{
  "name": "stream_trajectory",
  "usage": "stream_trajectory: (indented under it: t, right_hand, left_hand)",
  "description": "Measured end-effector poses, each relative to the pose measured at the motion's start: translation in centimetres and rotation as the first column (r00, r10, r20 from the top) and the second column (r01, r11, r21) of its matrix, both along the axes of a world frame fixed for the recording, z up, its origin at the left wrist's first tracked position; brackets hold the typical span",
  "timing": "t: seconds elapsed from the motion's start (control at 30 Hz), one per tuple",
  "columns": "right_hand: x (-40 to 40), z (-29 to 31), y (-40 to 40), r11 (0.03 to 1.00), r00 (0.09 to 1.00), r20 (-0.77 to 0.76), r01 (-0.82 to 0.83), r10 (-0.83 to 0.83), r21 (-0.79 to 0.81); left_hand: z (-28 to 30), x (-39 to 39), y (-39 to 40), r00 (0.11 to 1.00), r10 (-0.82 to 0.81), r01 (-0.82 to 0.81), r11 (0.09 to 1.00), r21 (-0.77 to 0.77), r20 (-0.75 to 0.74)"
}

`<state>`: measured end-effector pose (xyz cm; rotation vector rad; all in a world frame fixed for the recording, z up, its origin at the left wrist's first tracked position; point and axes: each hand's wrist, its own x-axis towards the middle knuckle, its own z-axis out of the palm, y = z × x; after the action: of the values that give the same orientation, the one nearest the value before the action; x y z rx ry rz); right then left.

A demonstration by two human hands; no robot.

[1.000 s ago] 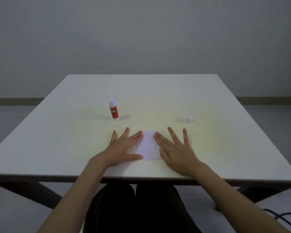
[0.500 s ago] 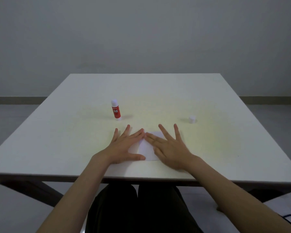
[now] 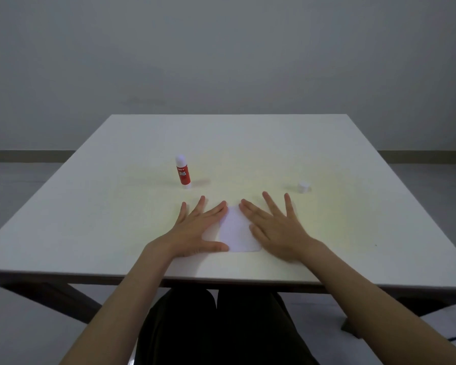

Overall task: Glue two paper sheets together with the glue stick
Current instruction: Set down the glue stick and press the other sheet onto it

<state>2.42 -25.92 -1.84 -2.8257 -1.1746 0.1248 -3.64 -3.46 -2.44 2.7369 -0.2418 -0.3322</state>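
A: Nearest item?
B: Left hand (image 3: 195, 230) and right hand (image 3: 275, 230), both flat on the table (image 3: 90, 219), palms down, fingers spread wide, grip on nothing. Pressed on either side of the paper sheets (image 3: 238, 230), a white patch showing between them near the front edge.

A: One sheet or two?
B: Cannot tell; only one white face visible, edges partly under the palms. Judged as stacked and being smoothed down.

A: Farther back?
B: Glue stick (image 3: 182, 173), upright, red label, white tip uncovered, left of centre and well apart from the hands. Cap (image 3: 303, 187), small and white, off to the right, just beyond the right fingertips.

A: Stage of the task?
B: Judged late: gluing apparently done, pressing under way. Left over: lifting the hands, perhaps recapping the stick.

A: Change from half a second ago?
B: Right hand shifted rightward, away from the left, more paper exposed between. Left hand, glue stick and cap unchanged in place.
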Motion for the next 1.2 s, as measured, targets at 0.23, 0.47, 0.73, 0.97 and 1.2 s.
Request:
stream_trajectory:
  t: [0.23,0.47,0.73,0.97,1.2]
  right_hand:
    - [-3.9,-1.4,-1.7,0.973,0.972,0.028,-0.232,0.232,0.000]
    - [-1.5,0.3,-1.9,0.998,0.999,0.009,-0.049,0.049,-0.027]
    - [-2.5,-0.1,-2.9,0.994,0.994,0.028,-0.101,0.102,-0.045]
    - [-3.1,0.2,-1.8,0.997,0.996,0.041,-0.078,0.079,-0.025]
    - [-3.0,-0.6,-1.4,0.997,0.996,0.025,-0.081,0.081,0.007]
  left_hand:
    - [-0.2,-0.1,0.0,1.000,-0.006,0.007,1.000,-0.007,0.009]
    - [-0.1,0.0,-0.1,1.000,0.005,-0.005,1.000,-0.011,0.006]
    - [0.3,-0.2,-0.2,1.000,0.000,0.000,1.000,-0.023,-0.012]
    - [0.5,-0.3,-0.3,1.000,0.008,-0.008,1.000,-0.007,-0.018]
    - [0.4,-0.3,-0.3,1.000,0.005,-0.005,1.000,0.015,-0.022]
